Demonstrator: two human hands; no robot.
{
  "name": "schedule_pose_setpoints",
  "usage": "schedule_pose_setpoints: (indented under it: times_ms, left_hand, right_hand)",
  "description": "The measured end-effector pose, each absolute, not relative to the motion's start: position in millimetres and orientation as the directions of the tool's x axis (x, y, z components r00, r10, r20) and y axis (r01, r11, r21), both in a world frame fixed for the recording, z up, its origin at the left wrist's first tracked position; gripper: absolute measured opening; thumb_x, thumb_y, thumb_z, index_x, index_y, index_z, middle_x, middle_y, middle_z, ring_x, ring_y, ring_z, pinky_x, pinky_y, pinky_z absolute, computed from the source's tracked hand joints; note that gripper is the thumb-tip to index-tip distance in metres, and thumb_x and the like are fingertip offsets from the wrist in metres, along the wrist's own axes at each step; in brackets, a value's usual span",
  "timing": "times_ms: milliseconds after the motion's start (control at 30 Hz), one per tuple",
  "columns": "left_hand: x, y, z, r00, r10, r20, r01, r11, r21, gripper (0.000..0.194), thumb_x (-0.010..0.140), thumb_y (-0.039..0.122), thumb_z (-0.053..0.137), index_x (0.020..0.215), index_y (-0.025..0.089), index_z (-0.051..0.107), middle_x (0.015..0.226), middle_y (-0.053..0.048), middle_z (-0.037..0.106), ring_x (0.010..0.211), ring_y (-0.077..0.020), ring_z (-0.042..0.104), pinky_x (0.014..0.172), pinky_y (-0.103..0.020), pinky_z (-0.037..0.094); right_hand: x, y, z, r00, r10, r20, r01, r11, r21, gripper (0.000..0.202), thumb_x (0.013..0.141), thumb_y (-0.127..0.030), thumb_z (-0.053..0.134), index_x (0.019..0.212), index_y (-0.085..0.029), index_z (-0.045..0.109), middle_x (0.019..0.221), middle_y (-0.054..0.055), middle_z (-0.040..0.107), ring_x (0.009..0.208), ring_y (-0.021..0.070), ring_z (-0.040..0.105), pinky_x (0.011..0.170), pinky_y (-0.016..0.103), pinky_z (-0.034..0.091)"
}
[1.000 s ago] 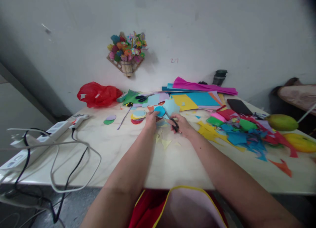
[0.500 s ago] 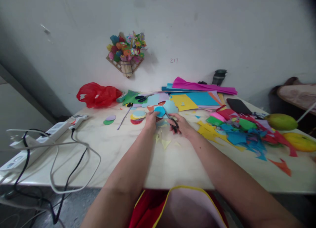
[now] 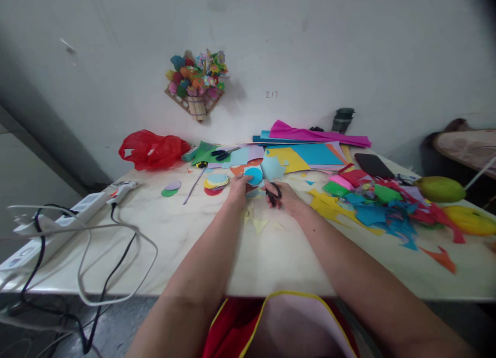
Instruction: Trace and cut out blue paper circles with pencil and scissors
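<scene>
My left hand [image 3: 238, 187] pinches a blue paper circle [image 3: 254, 176] with a pale sheet of paper around it, thumb on top. In my right hand [image 3: 284, 197] are black-handled scissors [image 3: 273, 193], fingers through the loops, with the blades up along the right side of the circle. Just left of my left hand lies a stack of cut paper circles [image 3: 217, 180] in pale blue, yellow and red. Beneath the hands are pale yellow paper scraps [image 3: 259, 224].
Colored paper sheets [image 3: 318, 154] and a red plastic bag [image 3: 153, 150] lie along the back. Paper scraps [image 3: 387, 213], a phone [image 3: 374, 166] and yellow-green fruit [image 3: 442, 189] are at right. A power strip [image 3: 50, 234] with loose cables sits at left. Another pair of scissors [image 3: 222, 154] rests behind.
The blue circle has shifted slightly right and turned in my left hand. The scissors have changed angle, with their handles a little higher and their blades nearer upright.
</scene>
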State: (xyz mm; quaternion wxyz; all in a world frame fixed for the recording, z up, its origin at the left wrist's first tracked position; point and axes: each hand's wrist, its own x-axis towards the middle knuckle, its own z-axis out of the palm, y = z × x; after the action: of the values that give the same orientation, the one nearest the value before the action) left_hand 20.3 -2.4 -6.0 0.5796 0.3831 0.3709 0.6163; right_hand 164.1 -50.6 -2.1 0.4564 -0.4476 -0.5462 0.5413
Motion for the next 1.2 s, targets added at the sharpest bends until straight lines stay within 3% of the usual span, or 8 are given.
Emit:
schedule_pose_setpoints:
  times_ms: [567,733,933,1200]
  left_hand:
    - [21.6,0.1,-9.2,-0.053,0.998,0.026,-0.461,-0.048,0.886,0.016,0.053,0.022,0.066,0.065,0.016,0.057,0.058,-0.002,0.06,0.054,-0.0143,0.058,0.064,-0.034,0.049]
    - [19.5,1.6,-10.8,-0.054,0.998,0.016,-0.464,-0.039,0.885,0.015,0.052,0.021,0.065,0.064,0.016,0.058,0.059,-0.003,0.061,0.053,-0.0144,0.058,0.063,-0.033,0.05]
    - [16.3,2.7,-10.7,-0.022,0.999,0.041,-0.465,-0.047,0.884,0.016,0.051,0.022,0.065,0.065,0.016,0.059,0.064,-0.004,0.064,0.059,-0.016,0.06,0.061,-0.031,0.05]
    - [15.1,-1.2,-7.8,0.077,0.995,0.063,-0.465,-0.02,0.885,0.02,0.051,0.019,0.067,0.069,0.013,0.061,0.069,-0.006,0.064,0.062,-0.0158,0.06,0.062,-0.029,0.049]
  right_hand:
    - [157.6,-42.2,-8.0,-0.086,0.994,0.062,0.06,0.067,-0.996,0.025,0.065,-0.037,0.064,0.061,-0.017,0.05,0.042,-0.005,0.047,0.029,0.0064,0.041,0.024,0.017,0.019]
    - [155.2,-39.5,-9.2,-0.058,0.997,0.051,0.035,0.053,-0.998,0.025,0.062,-0.034,0.066,0.057,-0.017,0.049,0.041,-0.006,0.044,0.03,0.0051,0.038,0.028,0.017,0.028]
    - [161.0,-42.3,-9.2,-0.099,0.993,0.064,0.055,0.069,-0.996,0.026,0.064,-0.039,0.064,0.063,-0.017,0.05,0.047,-0.003,0.051,0.032,0.0069,0.045,0.025,0.016,0.019]
    - [169.7,-48.3,3.7,-0.143,0.98,0.137,-0.018,0.136,-0.991,0.029,0.065,-0.04,0.064,0.075,-0.015,0.055,0.049,-0.002,0.055,0.035,0.0085,0.049,0.029,0.018,0.024]
